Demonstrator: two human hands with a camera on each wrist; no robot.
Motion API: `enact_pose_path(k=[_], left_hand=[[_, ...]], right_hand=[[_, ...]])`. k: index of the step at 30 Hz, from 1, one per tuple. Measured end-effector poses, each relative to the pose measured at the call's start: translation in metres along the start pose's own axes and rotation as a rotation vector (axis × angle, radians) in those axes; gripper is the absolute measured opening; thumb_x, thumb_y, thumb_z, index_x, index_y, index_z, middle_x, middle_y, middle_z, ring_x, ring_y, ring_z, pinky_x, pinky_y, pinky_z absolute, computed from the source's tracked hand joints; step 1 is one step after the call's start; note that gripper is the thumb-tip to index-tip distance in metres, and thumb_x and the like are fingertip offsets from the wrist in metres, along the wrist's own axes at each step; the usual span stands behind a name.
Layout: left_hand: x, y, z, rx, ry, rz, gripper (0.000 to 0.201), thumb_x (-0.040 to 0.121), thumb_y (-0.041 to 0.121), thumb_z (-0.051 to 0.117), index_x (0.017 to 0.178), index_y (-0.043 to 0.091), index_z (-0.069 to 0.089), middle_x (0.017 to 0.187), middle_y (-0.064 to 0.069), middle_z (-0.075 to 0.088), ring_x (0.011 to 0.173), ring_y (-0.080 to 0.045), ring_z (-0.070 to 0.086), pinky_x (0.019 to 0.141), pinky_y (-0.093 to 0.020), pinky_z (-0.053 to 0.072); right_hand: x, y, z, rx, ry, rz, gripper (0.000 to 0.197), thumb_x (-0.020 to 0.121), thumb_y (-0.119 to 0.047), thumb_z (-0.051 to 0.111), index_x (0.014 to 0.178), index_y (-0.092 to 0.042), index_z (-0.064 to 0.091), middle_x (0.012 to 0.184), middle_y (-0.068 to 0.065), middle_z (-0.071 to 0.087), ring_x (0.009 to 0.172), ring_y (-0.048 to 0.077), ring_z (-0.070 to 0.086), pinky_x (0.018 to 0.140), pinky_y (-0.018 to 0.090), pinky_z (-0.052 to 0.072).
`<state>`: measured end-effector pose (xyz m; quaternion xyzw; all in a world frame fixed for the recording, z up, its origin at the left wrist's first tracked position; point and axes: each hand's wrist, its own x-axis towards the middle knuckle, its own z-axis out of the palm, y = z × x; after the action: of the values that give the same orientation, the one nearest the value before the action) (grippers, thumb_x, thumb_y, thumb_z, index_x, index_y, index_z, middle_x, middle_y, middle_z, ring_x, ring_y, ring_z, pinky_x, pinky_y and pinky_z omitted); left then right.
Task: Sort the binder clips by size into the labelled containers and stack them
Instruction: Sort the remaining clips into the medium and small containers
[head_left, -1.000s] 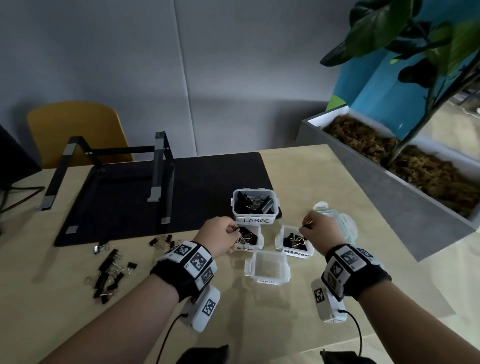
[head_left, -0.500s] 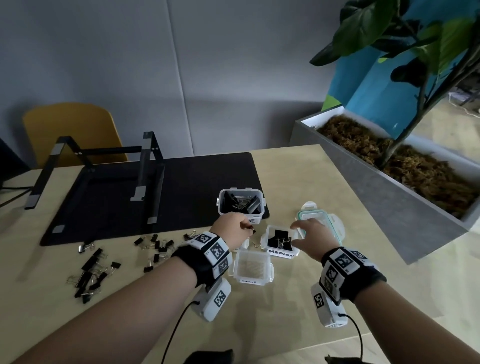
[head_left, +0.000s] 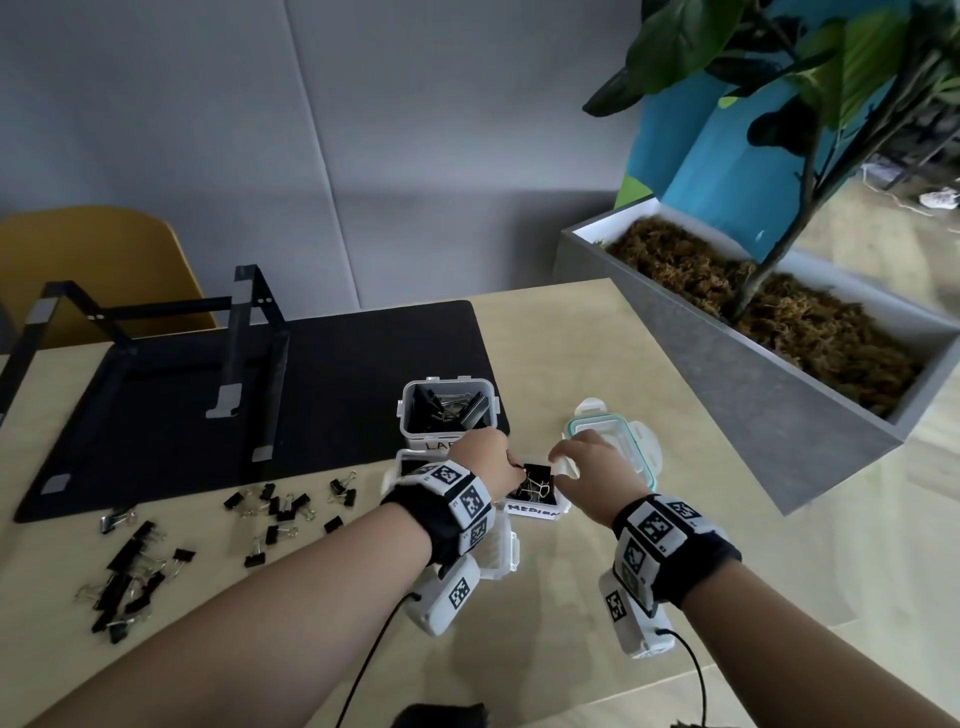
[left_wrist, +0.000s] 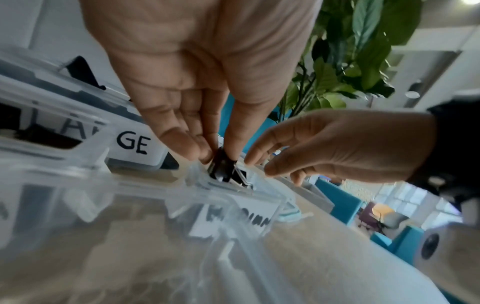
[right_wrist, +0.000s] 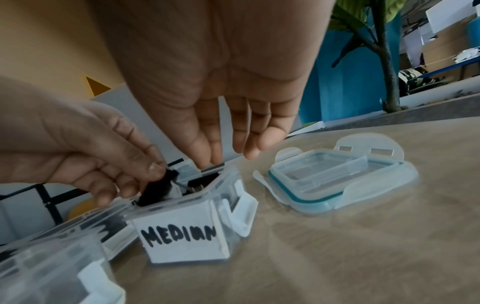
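Observation:
My left hand (head_left: 511, 467) pinches a black binder clip (left_wrist: 222, 164) between thumb and fingers, and its lower end dips into the open clear container labelled MEDIUM (head_left: 535, 512). The same clip (right_wrist: 155, 189) shows at that container's (right_wrist: 182, 238) near corner. My right hand (head_left: 563, 462) hovers over the far rim with straight fingers (right_wrist: 207, 156) that hold nothing. The container labelled LARGE (head_left: 439, 445) stands just behind, holding big clips. A small clear container (head_left: 501, 551) sits under my left wrist.
Several loose black clips (head_left: 285, 509) and a second heap (head_left: 130, 571) lie on the table to the left. A clear lid with a teal seal (head_left: 613, 436) lies right of the containers. A black mat with a metal stand (head_left: 249, 364) and a grey planter (head_left: 753, 395) border the area.
My left hand has moved right with the clip, from the neighbouring container to the MEDIUM one. My right hand has uncurled and reached over that container's far rim.

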<state>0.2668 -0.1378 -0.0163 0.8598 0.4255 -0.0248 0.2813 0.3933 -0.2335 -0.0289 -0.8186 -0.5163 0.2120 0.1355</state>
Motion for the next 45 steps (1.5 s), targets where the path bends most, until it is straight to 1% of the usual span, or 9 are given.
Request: enact_pose_path(k=[6, 19, 23, 25, 27, 30, 34, 39, 45], left_hand=[[0.002, -0.007, 0.005, 0.120, -0.013, 0.124, 0.024, 0.086, 0.015, 0.055, 0.106, 0.025, 0.064, 0.117, -0.001, 0.054, 0.104, -0.024, 0.057, 0.081, -0.035, 0.049], [-0.034, -0.049, -0.011, -0.010, 0.053, 0.111, 0.030, 0.085, 0.026, 0.060, 0.114, 0.022, 0.063, 0.121, 0.005, 0.054, 0.107, -0.016, 0.055, 0.091, -0.031, 0.047], [-0.057, -0.083, -0.022, -0.060, 0.117, 0.006, 0.022, 0.083, 0.029, 0.063, 0.104, 0.023, 0.066, 0.103, 0.009, 0.053, 0.092, -0.011, 0.055, 0.082, -0.022, 0.042], [-0.067, -0.104, -0.029, -0.078, 0.121, -0.077, 0.001, 0.083, 0.025, 0.063, 0.084, 0.025, 0.064, 0.090, 0.007, 0.054, 0.082, -0.011, 0.052, 0.075, -0.022, 0.041], [-0.076, -0.128, -0.033, -0.089, 0.149, -0.171, 0.011, 0.082, 0.018, 0.061, 0.072, 0.021, 0.060, 0.084, 0.005, 0.056, 0.082, -0.016, 0.056, 0.072, -0.026, 0.044], [-0.091, -0.166, -0.040, -0.094, 0.197, -0.308, 0.019, 0.084, 0.015, 0.058, 0.100, 0.017, 0.068, 0.103, 0.001, 0.062, 0.095, -0.019, 0.059, 0.078, -0.025, 0.045], [-0.112, -0.216, -0.049, -0.109, 0.292, -0.499, 0.028, 0.084, 0.017, 0.060, 0.111, 0.014, 0.064, 0.115, -0.004, 0.061, 0.102, -0.022, 0.059, 0.083, -0.027, 0.047], [-0.137, -0.275, -0.060, -0.049, 0.340, -0.787, 0.035, 0.080, 0.021, 0.063, 0.112, 0.007, 0.060, 0.119, -0.014, 0.059, 0.106, -0.034, 0.057, 0.088, -0.036, 0.048], [-0.152, -0.308, -0.059, -0.080, 0.297, -0.977, 0.025, 0.078, 0.021, 0.062, 0.092, -0.001, 0.061, 0.095, -0.019, 0.065, 0.081, -0.035, 0.062, 0.066, -0.033, 0.050]], right_hand=[[0.003, 0.002, 0.001, 0.002, -0.033, -0.029, 0.028, 0.086, -0.023, 0.060, 0.113, -0.024, 0.064, 0.120, 0.003, 0.050, 0.115, 0.021, 0.047, 0.099, 0.026, 0.035], [-0.007, -0.007, -0.001, -0.028, -0.058, -0.005, 0.046, 0.084, -0.030, 0.064, 0.128, -0.022, 0.051, 0.132, 0.000, 0.048, 0.123, 0.019, 0.046, 0.099, 0.025, 0.035], [-0.009, -0.010, 0.002, -0.063, -0.097, 0.022, 0.062, 0.081, -0.036, 0.067, 0.137, -0.022, 0.042, 0.139, 0.000, 0.044, 0.127, 0.020, 0.044, 0.101, 0.027, 0.034], [-0.008, -0.012, 0.003, -0.063, -0.102, 0.035, 0.065, 0.081, -0.036, 0.068, 0.138, -0.021, 0.041, 0.141, 0.000, 0.043, 0.128, 0.020, 0.043, 0.104, 0.028, 0.034], [-0.006, -0.012, 0.004, -0.065, -0.107, 0.031, 0.066, 0.081, -0.035, 0.069, 0.138, -0.020, 0.041, 0.143, 0.001, 0.043, 0.130, 0.021, 0.042, 0.106, 0.030, 0.033], [-0.008, -0.016, 0.006, -0.058, -0.103, 0.032, 0.065, 0.082, -0.032, 0.068, 0.139, -0.019, 0.040, 0.145, 0.002, 0.041, 0.132, 0.021, 0.041, 0.108, 0.030, 0.031], [-0.010, -0.016, 0.009, -0.052, -0.090, 0.043, 0.065, 0.082, -0.029, 0.069, 0.140, -0.019, 0.041, 0.146, 0.002, 0.040, 0.132, 0.021, 0.040, 0.108, 0.030, 0.031], [-0.013, -0.018, 0.010, -0.041, -0.081, 0.053, 0.064, 0.082, -0.027, 0.069, 0.140, -0.018, 0.041, 0.146, 0.004, 0.040, 0.132, 0.023, 0.041, 0.108, 0.032, 0.031], [-0.014, -0.019, 0.010, -0.028, -0.074, 0.054, 0.063, 0.082, -0.025, 0.070, 0.139, -0.017, 0.043, 0.145, 0.005, 0.041, 0.131, 0.024, 0.042, 0.107, 0.031, 0.031]])
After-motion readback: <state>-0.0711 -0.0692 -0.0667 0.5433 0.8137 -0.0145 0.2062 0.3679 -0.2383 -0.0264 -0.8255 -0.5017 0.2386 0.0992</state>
